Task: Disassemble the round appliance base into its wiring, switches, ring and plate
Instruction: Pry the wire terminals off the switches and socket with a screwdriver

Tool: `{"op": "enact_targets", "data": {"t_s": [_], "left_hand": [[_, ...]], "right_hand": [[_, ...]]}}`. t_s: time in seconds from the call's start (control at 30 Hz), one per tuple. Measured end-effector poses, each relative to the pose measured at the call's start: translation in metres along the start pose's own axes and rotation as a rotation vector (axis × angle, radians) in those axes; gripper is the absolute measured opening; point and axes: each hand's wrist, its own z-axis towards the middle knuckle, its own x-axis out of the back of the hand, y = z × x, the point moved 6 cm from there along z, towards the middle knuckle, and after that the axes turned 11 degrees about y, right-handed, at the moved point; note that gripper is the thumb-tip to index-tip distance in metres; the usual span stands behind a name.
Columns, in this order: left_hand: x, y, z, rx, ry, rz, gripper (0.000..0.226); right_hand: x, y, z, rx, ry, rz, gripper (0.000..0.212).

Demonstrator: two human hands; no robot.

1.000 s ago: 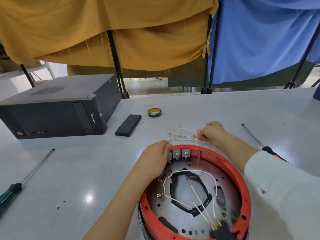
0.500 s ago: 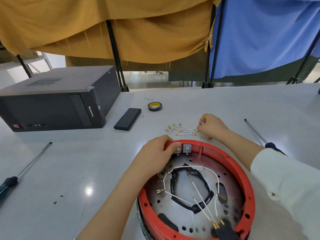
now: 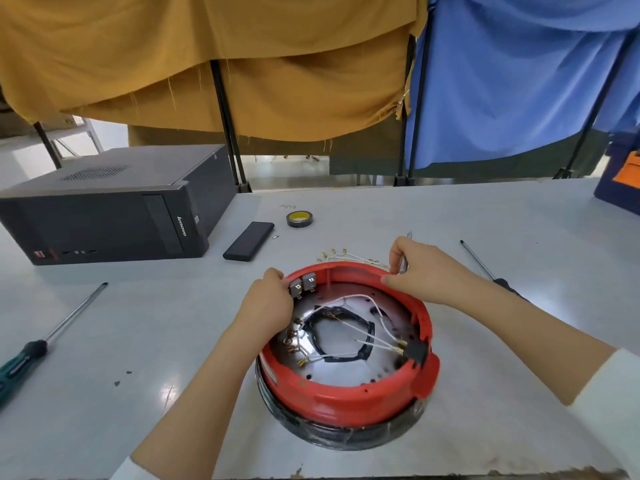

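The round base sits upside down in front of me, a red ring point(image 3: 346, 398) over a black band point(image 3: 346, 436), with a shiny metal plate point(image 3: 343, 370) inside. White wires point(image 3: 372, 341) with brass terminals cross the plate. Two grey switches point(image 3: 303, 285) sit on the far-left inner wall. My left hand point(image 3: 270, 303) grips the rim beside the switches. My right hand point(image 3: 422, 271) holds a thin metal tool point(image 3: 404, 261) upright and touches the far rim with a fingertip. Loose removed wires point(image 3: 346, 255) lie just behind the ring.
A black computer case point(image 3: 110, 209) stands at the far left, with a flat black device point(image 3: 248, 241) and a tape roll point(image 3: 299, 219) nearby. One green-handled screwdriver point(image 3: 45, 341) lies left and another screwdriver point(image 3: 485, 268) lies right. A dark blue box point(image 3: 620, 181) is at the right edge.
My right hand left the loose wires, now holds a thin metal tool and has come to the ring's far rim. My left hand stays at the switches.
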Motion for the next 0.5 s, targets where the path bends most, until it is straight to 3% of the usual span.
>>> {"op": "enact_targets", "data": {"t_s": [0.1,0.27,0.4,0.5], "left_hand": [[0.003,-0.003,-0.014,-0.024,-0.042,0.138,0.046],[0.020,-0.006,-0.025,-0.002,-0.119,0.276,0.050],[0.028,0.019,-0.016,-0.238,-0.043,0.253,0.054],[0.015,0.040,-0.010,-0.371,-0.088,0.147,0.049]], "right_hand": [[-0.006,-0.006,-0.008,0.023,-0.063,-0.075,0.028],[-0.010,-0.011,-0.009,0.087,0.001,-0.142,0.030],[-0.016,-0.017,-0.004,0.120,0.001,-0.076,0.035],[-0.022,-0.023,-0.002,0.147,-0.003,0.000,0.036]]}}
